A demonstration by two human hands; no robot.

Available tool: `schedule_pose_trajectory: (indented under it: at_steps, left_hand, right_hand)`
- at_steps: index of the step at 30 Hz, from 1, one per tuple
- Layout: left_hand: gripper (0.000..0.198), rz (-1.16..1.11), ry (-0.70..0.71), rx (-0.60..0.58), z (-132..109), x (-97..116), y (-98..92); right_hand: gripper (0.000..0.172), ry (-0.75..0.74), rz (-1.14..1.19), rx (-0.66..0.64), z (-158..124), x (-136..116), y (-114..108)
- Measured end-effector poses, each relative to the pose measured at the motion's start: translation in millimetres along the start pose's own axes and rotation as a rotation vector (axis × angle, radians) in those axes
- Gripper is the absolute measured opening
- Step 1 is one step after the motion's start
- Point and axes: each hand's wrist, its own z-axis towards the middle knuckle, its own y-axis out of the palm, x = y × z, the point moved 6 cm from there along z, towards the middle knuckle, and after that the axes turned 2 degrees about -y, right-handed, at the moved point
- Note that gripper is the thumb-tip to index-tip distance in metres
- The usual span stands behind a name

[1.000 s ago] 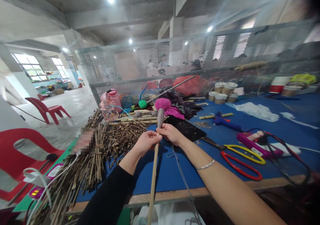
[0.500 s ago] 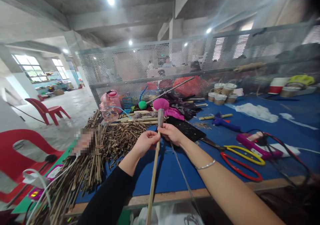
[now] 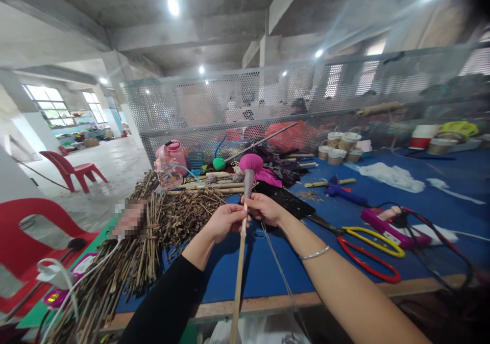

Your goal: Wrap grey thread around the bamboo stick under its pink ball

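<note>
A long pale wooden stick (image 3: pixel 240 267) runs from the table's front edge up to a magenta ball-shaped head (image 3: pixel 251 165). Grey wrapping (image 3: pixel 248 181) covers the neck below the ball. My left hand (image 3: pixel 226 222) pinches the stick just under the wrapping. My right hand (image 3: pixel 265 209) is closed round the base of the wrapping, close beside the left. Grey cord (image 3: pixel 276 257) hangs from near my right hand down over the table edge. Large scissors (image 3: pixel 369 249) with red and yellow handles lie to the right.
Bundled dry twigs (image 3: pixel 153 242) cover the left side. A pink spray bottle (image 3: pixel 175 156), a green ball (image 3: pixel 219 164) and dark cloth stand behind. At right lie a blue glue gun (image 3: pixel 346 193), a purple power strip (image 3: pixel 394 229) and small pots (image 3: pixel 349 141). Perforated metal panels (image 3: pixel 214 99) close off the back.
The magenta head has shifted slightly right and down, and the stick's lower end has swung right. Both hands keep nearly the same grip.
</note>
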Motion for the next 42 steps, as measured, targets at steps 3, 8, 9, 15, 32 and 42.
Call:
schedule_pose_trajectory:
  at_steps: [3,8,9,15,32,42]
  left_hand:
    - [0.036,0.101,-0.034,0.005,2,2,-2.4]
    - [0.043,0.475,-0.031,0.123,15,15,-12.9]
    - [0.043,0.470,-0.025,0.116,17,16,-12.3]
    - [0.041,0.121,0.008,-0.009,17,1,-4.0]
    - [0.040,0.061,0.030,0.020,10,-10,-13.1]
    - [0.039,0.136,0.036,0.117,12,-12,-18.0]
  right_hand:
    - [0.037,0.020,-0.047,0.042,0,2,-2]
    - [0.040,0.018,-0.124,0.106,4,3,-3]
    - [0.040,0.009,-0.129,0.118,4,3,-5]
    - [0.037,-0.010,-0.093,0.067,3,1,-6]
    - [0.035,-0.027,-0.046,0.023,4,4,2]
    - [0.040,-0.013,-0.066,0.129,8,8,1]
